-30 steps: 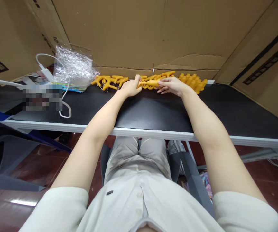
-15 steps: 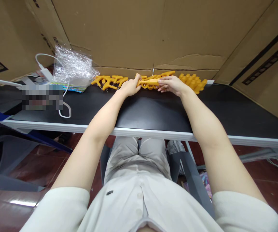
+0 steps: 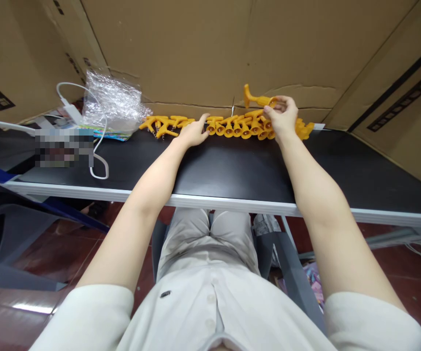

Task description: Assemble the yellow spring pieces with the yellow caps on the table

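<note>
A yellow corkscrew (image 3: pixel 259 100) with a T-shaped handle and a bell-shaped end is in my right hand (image 3: pixel 285 117), raised above the row with its handle pointing left. My fingers grip it by the bell. My left hand (image 3: pixel 195 132) rests at the table's back, thumb and fingers apart, beside loose yellow T-handles (image 3: pixel 163 127) with metal spirals. Between my hands stands a row of yellow corkscrews (image 3: pixel 237 127), bell openings facing me. More yellow bell-shaped pieces (image 3: pixel 304 129) lie right of my right hand, partly hidden by it.
Cardboard (image 3: pixel 203 53) walls close off the back and the sides. Clear plastic wrap (image 3: pixel 111 102) lies at the back left, near a white cable (image 3: pixel 103 141) and a pixelated patch. A metal edge runs along the black tabletop (image 3: pixel 232 165).
My right hand has lifted a corkscrew up and to the right, away from my left hand. My left hand has let go of it and stays nearly in place.
</note>
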Demonstrator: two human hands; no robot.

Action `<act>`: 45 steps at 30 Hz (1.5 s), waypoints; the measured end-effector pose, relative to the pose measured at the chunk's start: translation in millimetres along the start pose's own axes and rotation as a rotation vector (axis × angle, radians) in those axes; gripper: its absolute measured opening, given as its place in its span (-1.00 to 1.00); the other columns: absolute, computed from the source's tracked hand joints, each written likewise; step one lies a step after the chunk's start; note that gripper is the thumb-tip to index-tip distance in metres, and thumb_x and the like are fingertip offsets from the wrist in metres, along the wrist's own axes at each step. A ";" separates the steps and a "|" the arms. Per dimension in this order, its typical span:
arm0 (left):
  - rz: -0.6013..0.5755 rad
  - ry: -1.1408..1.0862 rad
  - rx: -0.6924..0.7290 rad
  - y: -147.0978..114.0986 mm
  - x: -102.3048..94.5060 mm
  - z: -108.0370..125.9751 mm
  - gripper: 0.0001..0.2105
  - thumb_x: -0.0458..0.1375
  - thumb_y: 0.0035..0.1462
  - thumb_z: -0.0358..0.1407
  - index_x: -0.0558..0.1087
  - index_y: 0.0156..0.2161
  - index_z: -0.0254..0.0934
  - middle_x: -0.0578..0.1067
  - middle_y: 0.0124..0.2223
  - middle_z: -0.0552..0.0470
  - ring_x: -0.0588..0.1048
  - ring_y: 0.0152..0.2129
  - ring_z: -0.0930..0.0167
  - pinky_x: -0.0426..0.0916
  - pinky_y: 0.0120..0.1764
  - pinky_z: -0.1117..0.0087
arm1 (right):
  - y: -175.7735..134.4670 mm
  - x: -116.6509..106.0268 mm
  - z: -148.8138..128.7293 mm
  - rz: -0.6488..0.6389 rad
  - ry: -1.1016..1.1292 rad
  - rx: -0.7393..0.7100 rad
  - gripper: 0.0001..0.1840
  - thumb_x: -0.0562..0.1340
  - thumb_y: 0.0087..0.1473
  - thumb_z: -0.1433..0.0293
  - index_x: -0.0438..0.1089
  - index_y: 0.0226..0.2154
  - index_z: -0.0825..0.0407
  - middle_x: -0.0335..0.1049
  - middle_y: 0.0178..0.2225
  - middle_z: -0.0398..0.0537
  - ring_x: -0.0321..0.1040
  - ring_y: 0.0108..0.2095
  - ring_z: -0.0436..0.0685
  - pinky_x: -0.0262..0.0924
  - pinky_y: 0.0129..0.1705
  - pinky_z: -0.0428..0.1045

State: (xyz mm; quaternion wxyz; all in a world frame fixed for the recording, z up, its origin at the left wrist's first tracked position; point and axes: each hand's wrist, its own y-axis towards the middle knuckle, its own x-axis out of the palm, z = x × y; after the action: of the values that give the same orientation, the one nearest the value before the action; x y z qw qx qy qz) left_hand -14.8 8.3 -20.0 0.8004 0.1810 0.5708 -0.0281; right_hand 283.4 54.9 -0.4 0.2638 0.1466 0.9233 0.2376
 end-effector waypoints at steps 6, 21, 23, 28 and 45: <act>-0.030 0.023 0.025 -4.5 -3.2 12.8 -0.34 0.06 0.44 -0.33 0.17 0.58 -0.39 0.66 0.19 -0.31 0.63 0.17 0.13 0.48 0.24 0.16 | -19.2 9.0 -1.2 -0.089 -0.461 -0.251 -0.53 0.22 0.49 0.28 0.37 0.35 0.03 0.34 0.40 0.34 0.32 0.40 0.46 0.32 0.38 0.28; -0.056 0.070 0.016 -6.4 -3.7 16.0 -0.36 0.04 0.42 -0.32 0.25 0.54 -0.39 0.65 0.20 -0.34 0.58 0.22 0.03 0.45 0.26 0.10 | -25.8 21.0 10.4 -0.277 -0.842 -0.301 -0.50 0.06 0.36 0.49 0.37 0.27 0.19 0.43 0.30 0.50 0.35 0.34 0.55 0.14 0.41 0.42; -0.057 0.082 0.014 -6.5 -3.7 16.0 -0.37 0.05 0.43 -0.30 0.25 0.54 -0.36 0.65 0.21 -0.32 0.58 0.22 0.03 0.45 0.26 0.10 | -26.1 21.4 12.4 -0.287 -0.820 -0.289 -0.51 0.05 0.38 0.46 0.39 0.27 0.18 0.43 0.30 0.50 0.32 0.36 0.57 0.05 0.46 0.48; -0.067 0.104 0.020 -6.3 -4.3 16.5 -0.39 0.04 0.45 -0.30 0.27 0.54 -0.35 0.65 0.23 -0.32 0.58 0.23 0.04 0.45 0.27 0.11 | -18.7 18.3 15.1 -0.209 -0.723 -0.288 -0.52 0.01 0.48 0.33 0.44 0.26 0.11 0.46 0.27 0.45 0.33 0.34 0.60 -0.06 0.47 0.62; -0.058 0.094 0.015 -5.2 -2.2 15.6 -0.42 0.08 0.47 -0.30 0.31 0.53 -0.37 0.63 0.27 -0.32 0.57 0.27 0.02 0.44 0.30 0.10 | -7.6 -32.6 10.3 -0.061 -0.914 0.257 -0.52 0.02 0.51 0.57 0.53 0.26 0.26 0.36 0.34 0.63 0.19 0.44 0.53 -0.07 0.35 0.53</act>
State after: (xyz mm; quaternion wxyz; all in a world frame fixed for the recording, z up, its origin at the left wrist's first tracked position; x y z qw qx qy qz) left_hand -2.8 -2.0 -14.9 0.7701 0.1716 0.6126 -0.0472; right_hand 314.6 39.3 1.5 0.6296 0.2402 0.7384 0.0250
